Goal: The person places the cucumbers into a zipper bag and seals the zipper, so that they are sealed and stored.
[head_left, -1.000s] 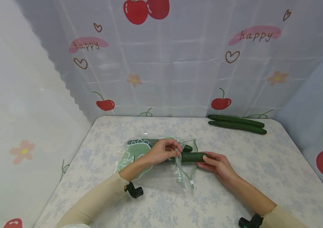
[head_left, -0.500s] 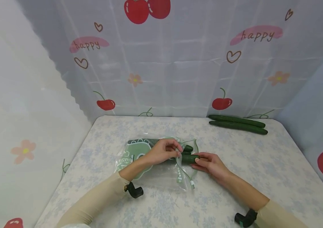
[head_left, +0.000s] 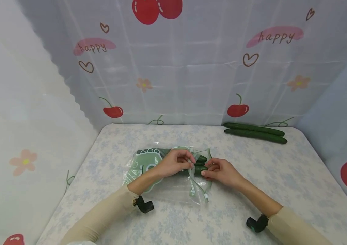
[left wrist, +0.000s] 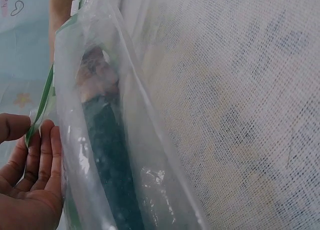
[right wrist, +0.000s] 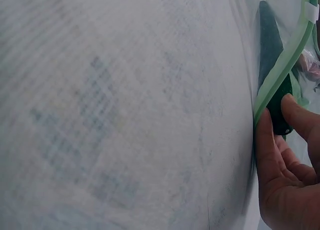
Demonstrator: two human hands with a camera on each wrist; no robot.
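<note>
My left hand (head_left: 172, 164) pinches a clear, green-printed bag (head_left: 170, 194); my right hand (head_left: 224, 173), angled inward, pinches a dark-green cucumber (head_left: 199, 170).

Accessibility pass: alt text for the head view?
A left hand pinches the mouth of a clear zip bag; a right hand holds the nearer of two mostly bagged cucumbers. Two more cucumbers lie far right on the table.

Beige sleeves (head_left: 101, 214), snug cuffs (head_left: 131, 191); black wrist cameras (head_left: 144, 205), bent like elbows
</note>
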